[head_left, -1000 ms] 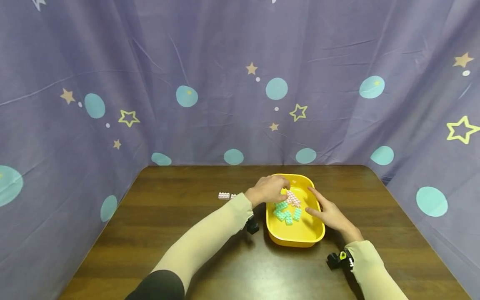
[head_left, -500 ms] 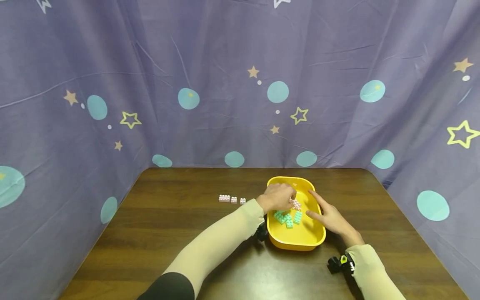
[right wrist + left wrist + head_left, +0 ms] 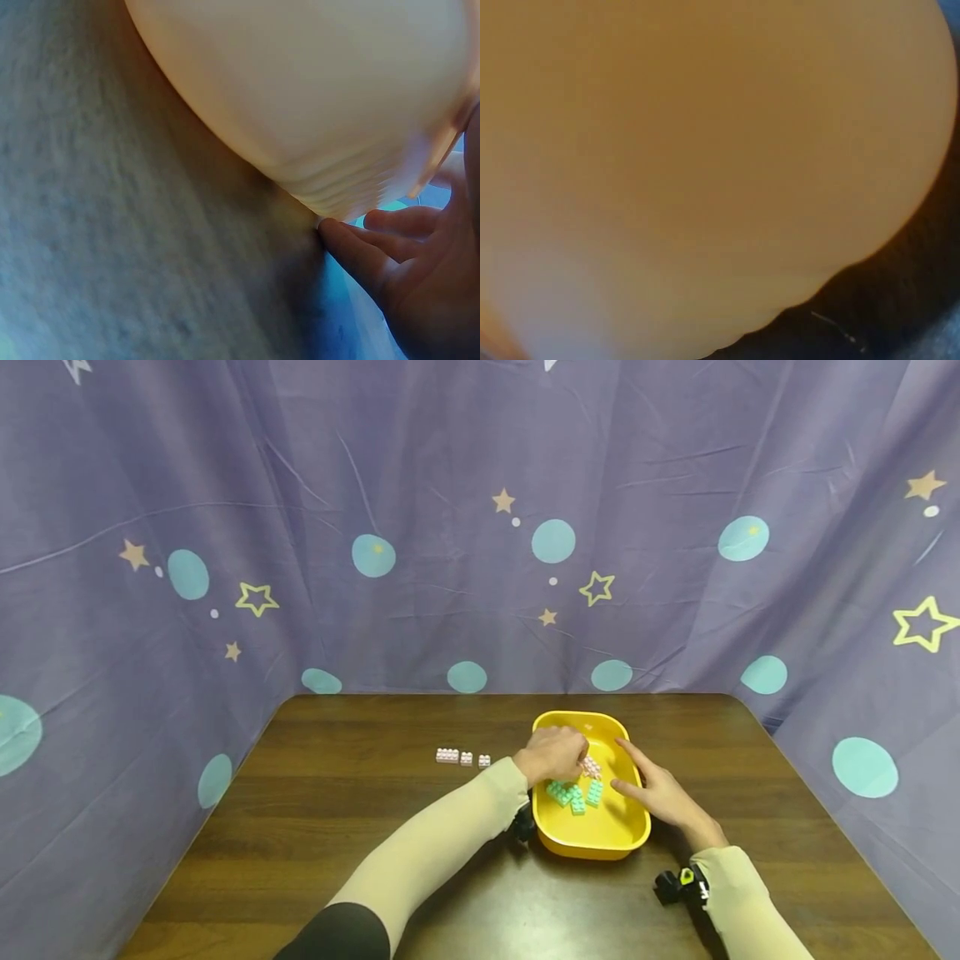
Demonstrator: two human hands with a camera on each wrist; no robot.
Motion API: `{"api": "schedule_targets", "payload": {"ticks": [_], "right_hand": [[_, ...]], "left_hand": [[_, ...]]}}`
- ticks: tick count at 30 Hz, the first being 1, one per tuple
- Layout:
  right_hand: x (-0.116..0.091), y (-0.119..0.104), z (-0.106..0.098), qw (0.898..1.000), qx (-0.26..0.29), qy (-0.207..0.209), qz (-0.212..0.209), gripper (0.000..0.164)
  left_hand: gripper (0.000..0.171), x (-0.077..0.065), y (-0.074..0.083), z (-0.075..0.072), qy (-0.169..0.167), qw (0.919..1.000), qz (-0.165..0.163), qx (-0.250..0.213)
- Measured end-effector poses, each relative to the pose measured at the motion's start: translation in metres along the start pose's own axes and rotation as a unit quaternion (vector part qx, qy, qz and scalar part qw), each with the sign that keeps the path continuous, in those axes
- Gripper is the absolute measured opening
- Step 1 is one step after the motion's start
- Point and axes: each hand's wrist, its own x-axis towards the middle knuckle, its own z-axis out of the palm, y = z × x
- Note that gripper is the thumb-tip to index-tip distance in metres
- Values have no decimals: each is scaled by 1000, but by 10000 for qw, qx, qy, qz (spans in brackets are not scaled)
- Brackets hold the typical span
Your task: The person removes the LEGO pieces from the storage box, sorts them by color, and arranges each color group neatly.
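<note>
A yellow plastic bin [image 3: 603,835] stands on the table, holding mint-green toy building bricks [image 3: 577,797] and pink ones [image 3: 592,767]. My left hand [image 3: 553,753] reaches in over the bin's left side, its fingers bent down at the pink bricks. Its fingertips are hidden behind the hand, and I cannot tell whether they pinch a brick. At the right rim my right hand [image 3: 660,789] is spread, thumb toward the bin's inside. In the right wrist view, its extended fingers reach along the bin's outer wall [image 3: 315,90]. The left wrist view is filled by the blurred bin wall [image 3: 705,150].
Left of the bin, a longer pink brick [image 3: 447,756] and two short pink bricks [image 3: 467,759] lie in a row on the brown wooden table [image 3: 360,810]. A purple curtain [image 3: 450,610] with stars and blue spots surrounds the table's back and sides.
My left hand has moved right and lower into the bin, onto the pink bricks, uncovering the row on the table. During the last half second it has barely moved. The right hand stays put.
</note>
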Motion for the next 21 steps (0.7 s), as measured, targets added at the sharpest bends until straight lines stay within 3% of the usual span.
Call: {"api": "schedule_targets", "payload": {"ticks": [21], "right_hand": [[1,0,0,10000,18,7,-19,77]], "left_hand": [[17,2,4,3,74,10000,9,-45]]}}
